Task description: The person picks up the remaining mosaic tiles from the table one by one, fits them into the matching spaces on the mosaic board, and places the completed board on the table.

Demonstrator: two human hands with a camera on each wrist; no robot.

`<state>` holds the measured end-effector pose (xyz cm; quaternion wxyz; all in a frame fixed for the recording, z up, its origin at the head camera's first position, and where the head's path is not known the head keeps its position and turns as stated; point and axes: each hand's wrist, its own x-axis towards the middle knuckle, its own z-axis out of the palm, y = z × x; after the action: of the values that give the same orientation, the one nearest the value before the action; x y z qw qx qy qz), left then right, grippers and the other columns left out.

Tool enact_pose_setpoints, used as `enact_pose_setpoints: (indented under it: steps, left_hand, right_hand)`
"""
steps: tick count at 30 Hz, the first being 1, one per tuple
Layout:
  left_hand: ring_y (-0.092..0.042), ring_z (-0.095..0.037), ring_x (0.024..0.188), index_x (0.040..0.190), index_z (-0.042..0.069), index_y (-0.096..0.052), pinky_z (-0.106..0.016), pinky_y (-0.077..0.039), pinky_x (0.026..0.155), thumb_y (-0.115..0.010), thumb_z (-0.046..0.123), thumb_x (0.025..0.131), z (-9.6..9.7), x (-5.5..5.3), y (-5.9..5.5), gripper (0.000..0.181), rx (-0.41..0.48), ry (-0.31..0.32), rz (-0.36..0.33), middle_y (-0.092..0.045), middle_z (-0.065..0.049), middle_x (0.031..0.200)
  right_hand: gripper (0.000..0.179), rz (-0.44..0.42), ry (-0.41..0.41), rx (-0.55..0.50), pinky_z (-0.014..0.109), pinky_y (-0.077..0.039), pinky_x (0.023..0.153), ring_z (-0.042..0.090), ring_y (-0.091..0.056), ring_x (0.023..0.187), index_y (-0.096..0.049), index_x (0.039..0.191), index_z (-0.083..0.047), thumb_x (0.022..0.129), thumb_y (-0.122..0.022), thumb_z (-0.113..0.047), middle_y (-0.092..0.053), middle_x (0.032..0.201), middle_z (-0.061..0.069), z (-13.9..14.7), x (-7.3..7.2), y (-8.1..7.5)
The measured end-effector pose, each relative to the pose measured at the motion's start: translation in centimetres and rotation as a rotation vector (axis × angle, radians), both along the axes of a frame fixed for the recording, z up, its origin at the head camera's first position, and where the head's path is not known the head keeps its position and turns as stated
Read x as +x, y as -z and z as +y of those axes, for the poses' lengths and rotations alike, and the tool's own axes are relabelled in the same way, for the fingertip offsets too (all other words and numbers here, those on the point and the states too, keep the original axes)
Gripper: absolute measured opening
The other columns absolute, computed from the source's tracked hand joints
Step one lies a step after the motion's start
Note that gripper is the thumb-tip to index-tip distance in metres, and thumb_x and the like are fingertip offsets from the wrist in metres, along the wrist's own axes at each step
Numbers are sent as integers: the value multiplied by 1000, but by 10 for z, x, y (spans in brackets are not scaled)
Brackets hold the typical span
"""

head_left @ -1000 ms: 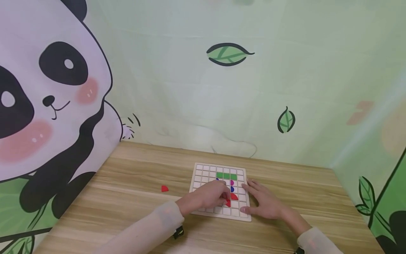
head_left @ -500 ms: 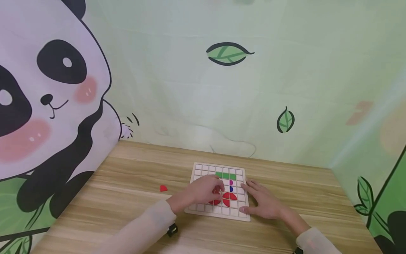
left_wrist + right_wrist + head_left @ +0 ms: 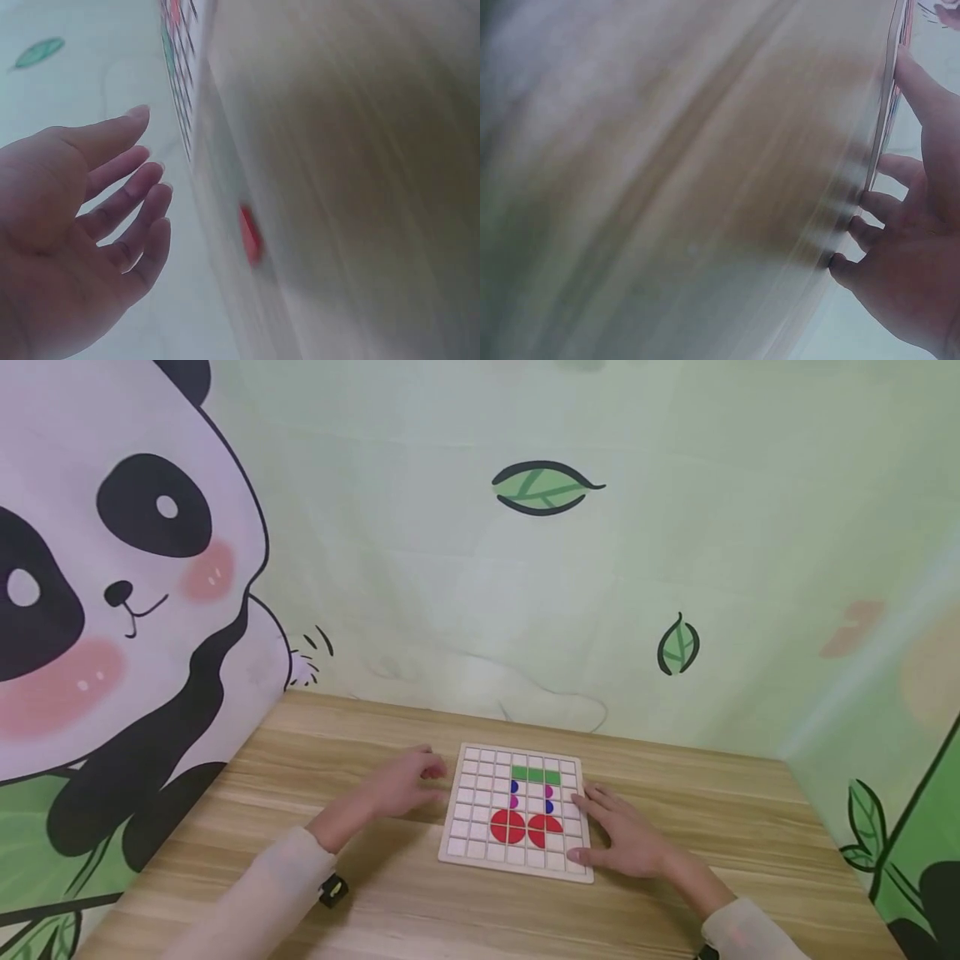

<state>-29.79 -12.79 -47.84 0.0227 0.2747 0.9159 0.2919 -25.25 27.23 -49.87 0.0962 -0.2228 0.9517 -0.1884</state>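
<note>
A white gridded board (image 3: 467, 827) lies on the table with coloured pieces in its cells. Green squares (image 3: 536, 774) form a row near the top. Below them come small blue and magenta half-rounds (image 3: 549, 792) in two columns. Lower down are a full red disc (image 3: 507, 827) and a red three-quarter disc (image 3: 542, 828). My left hand (image 3: 405, 783) hovers left of the board, fingers loosely bent, holding nothing. In the left wrist view a loose red piece (image 3: 251, 236) lies on the wood; the hand hides it in the head view. My right hand (image 3: 630, 835) rests on the board's right edge.
The wooden table (image 3: 405, 902) meets a pale green wall cloth (image 3: 420, 568) at the back. A large printed panda (image 3: 150, 610) covers the cloth at the left.
My left hand has moved left, off the board and over to the loose red piece, uncovering the left pieces and red disc. My right hand stays at the board's right edge.
</note>
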Motion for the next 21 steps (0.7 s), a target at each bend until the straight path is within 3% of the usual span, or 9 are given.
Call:
enact_pose_setpoints:
  steps: [6, 11, 21]
  left_hand:
    - [-66, -30, 109, 120, -1, -71, -48, -56, 97, -82, 17, 95, -42, 0, 4, 33, -46, -53, -33, -67, -10, 113]
    - [-66, -30, 107, 117, -2, -71, -49, -55, 97, -85, 17, 92, -66, 0, 5, 35, -88, -50, -34, -67, -11, 112]
    - [-60, -18, 89, 100, 7, -72, -39, -54, 83, -85, 12, 90, -80, 4, 6, 17, -128, 5, -30, -61, -2, 97]
  right_hand:
    - [98, -5, 2, -3, 69, -22, 122, 45, -15, 160, -38, 164, -10, 91, -72, -66, -23, 174, 16, -1, 0, 2]
    - [98, 2, 3, 8, 68, -24, 122, 45, -16, 160, -39, 164, -11, 91, -72, -67, -23, 174, 16, 1, -1, 2]
    - [98, 10, 5, 3, 69, -24, 121, 45, -16, 159, -39, 164, -10, 91, -72, -67, -23, 174, 16, 1, 0, 2]
